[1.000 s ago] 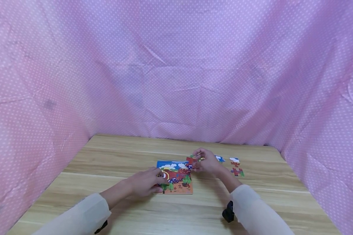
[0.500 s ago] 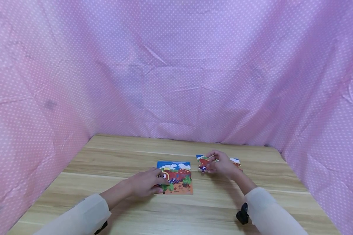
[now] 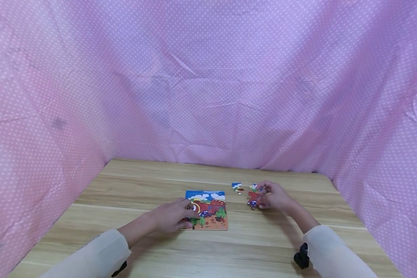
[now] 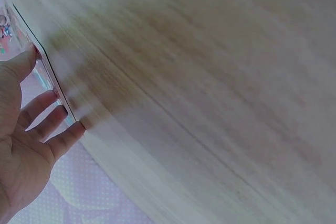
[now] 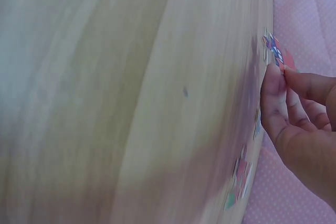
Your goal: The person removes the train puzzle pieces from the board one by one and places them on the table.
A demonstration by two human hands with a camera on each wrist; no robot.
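A picture puzzle (image 3: 213, 220) with a red train, clouds and plants lies on the wooden table. My left hand (image 3: 173, 215) rests over its left side. In the left wrist view, the thumb and fingertips touch the puzzle's edge, spread apart along it. Right of the puzzle, my right hand (image 3: 275, 199) pinches a red and blue jigsaw piece (image 3: 253, 199) between thumb and fingers. The right wrist view shows this jigsaw piece (image 5: 275, 50) raised edge-on at the fingertips.
One loose jigsaw piece (image 3: 237, 187) lies behind and right of the puzzle. Another piece (image 3: 254, 187) sits beside the right fingers. In the right wrist view, a further piece (image 5: 239, 182) lies near the hand. Pink dotted cloth (image 3: 208, 116) surrounds the table (image 3: 153, 173).
My right hand has carried the red and blue jigsaw piece away from the puzzle, to the right and slightly nearer, uncovering a loose piece behind. My left hand stays in place.
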